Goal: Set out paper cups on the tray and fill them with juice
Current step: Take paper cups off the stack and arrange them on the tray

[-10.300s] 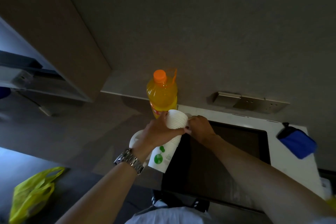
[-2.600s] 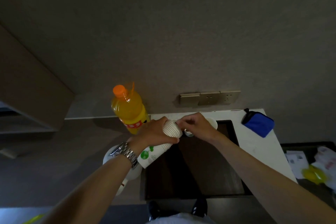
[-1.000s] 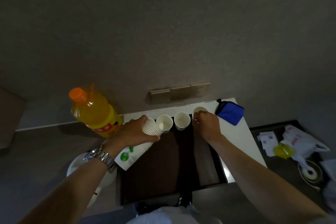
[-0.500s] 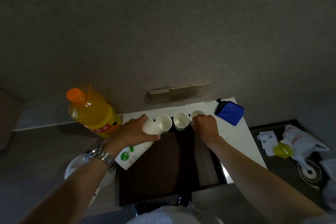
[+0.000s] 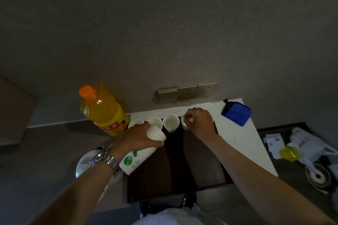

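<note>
**A:** From the head camera, what worried you at that moment?

**B:** Mostly the row of paper cups (image 5: pixel 171 123) along the far edge of the tray (image 5: pixel 175 168). They were empty and light, standing almost rim to rim. My right hand (image 5: pixel 198 120) was on the cup at the right end of that row, and I judged that a knuckle brushing its neighbour could tip it, or knock the whole line over. The other risk was the stack of cups (image 5: pixel 146 145) tilted over the tray's left side: a looser grip and it might have slid down onto the cups already set.

**A:** And the juice?

**B:** The juice bottle (image 5: pixel 102 111) stood capped on the surface just left of the tray's far left corner, nothing poured yet. It looked full and heavy, so I expected pouring into such light cups could push them about.

**A:** How were your hands?

**B:** The left hand (image 5: pixel 140 138) was wrapped firmly round the stack near its open end. The right hand was curled, fingertips pinching the rim of the end cup as it sat on the tray. That cup was mostly hidden under the hand, so I couldn't tell whether it stood flat.
</note>
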Motion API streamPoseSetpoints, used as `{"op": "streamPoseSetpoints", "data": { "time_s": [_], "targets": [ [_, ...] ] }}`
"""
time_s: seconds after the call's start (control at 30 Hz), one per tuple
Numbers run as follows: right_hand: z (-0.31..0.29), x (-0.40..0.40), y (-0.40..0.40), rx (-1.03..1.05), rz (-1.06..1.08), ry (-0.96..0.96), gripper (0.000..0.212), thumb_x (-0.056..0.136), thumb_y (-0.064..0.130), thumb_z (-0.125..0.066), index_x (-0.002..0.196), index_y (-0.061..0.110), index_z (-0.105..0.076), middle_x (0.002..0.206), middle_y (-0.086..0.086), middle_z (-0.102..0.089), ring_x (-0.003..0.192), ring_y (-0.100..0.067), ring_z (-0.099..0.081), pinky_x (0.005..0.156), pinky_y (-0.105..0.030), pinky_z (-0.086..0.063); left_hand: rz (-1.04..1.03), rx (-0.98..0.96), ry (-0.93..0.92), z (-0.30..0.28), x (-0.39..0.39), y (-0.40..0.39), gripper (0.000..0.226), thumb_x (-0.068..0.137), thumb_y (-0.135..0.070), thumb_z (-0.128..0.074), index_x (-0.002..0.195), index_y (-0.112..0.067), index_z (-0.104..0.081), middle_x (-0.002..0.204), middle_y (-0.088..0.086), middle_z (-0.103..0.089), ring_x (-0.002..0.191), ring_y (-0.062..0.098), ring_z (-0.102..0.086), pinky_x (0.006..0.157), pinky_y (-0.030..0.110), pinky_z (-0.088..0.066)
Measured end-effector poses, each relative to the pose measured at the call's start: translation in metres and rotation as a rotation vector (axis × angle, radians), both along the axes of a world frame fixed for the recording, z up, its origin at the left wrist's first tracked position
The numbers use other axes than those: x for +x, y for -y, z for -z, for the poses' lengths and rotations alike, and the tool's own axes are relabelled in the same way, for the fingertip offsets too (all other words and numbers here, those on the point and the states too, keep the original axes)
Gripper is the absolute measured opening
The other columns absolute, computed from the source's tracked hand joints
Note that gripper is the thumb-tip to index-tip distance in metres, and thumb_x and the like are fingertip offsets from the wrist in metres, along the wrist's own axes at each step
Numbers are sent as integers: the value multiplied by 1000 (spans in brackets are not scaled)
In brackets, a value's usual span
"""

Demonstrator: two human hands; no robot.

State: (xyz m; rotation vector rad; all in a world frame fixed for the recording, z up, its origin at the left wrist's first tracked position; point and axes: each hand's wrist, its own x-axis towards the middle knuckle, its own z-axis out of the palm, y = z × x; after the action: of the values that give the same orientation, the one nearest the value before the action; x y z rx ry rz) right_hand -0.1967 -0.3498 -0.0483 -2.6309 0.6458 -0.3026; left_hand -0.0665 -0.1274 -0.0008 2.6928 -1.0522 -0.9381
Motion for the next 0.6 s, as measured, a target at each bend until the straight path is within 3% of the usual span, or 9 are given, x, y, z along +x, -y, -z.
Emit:
{"op": "streamPoseSetpoints", "data": {
  "time_s": [0.13,0.3,0.37,0.4,0.47,0.6],
  "targets": [
    [-21,15,-36,442,-192,-74,22,96,32,-63,84,18,-76,79,7,-70,70,-5,-61,66,-24,-44,-1,-19,2,-1,-1,-8,100,54,-91,-62,132,-32,-46,111,-10,-59,97,12,-59,81,33,-53],
    [-25,19,-72,786,-262,-70,46,97,45,-58,73,7,-69,67,-7,-66,64,-16,-60,65,-37,-45,-36,-66,-27,-3,-2,-18,95,54,-89,-65,129,-34,-46,107,-11,-60,94,11,-59,78,33,-54],
    [-27,21,-79,848,-280,-81,40,97,36,-62,86,0,-74,85,-13,-73,81,-18,-70,74,-35,-51,-43,-71,-27,-3,-2,-24,93,55,-88,-66,127,-33,-47,104,-12,-60,92,10,-59,79,35,-55],
    [-28,21,-81,873,-288,-77,29,97,24,-64,93,-2,-76,93,-10,-76,89,-12,-71,77,-26,-54,-40,-74,-25,-3,-1,-27,92,55,-88,-66,126,-33,-48,103,-12,-60,91,10,-59,79,36,-55],
    [-29,22,-86,892,-307,-56,16,96,7,-64,99,-3,-76,98,-4,-75,89,2,-68,78,-15,-51,-46,-83,-29,-2,-1,-32,91,53,-89,-65,124,-32,-49,101,-12,-61,90,9,-59,80,37,-56],
    [-27,23,-88,945,-296,-71,15,96,5,-64,103,-2,-75,99,-3,-74,86,5,-67,77,-15,-52,-72,-98,-56,1,-5,-39,98,52,-89,-65,127,-28,-50,105,-10,-61,93,10,-59,78,33,-54]
  ]
}}
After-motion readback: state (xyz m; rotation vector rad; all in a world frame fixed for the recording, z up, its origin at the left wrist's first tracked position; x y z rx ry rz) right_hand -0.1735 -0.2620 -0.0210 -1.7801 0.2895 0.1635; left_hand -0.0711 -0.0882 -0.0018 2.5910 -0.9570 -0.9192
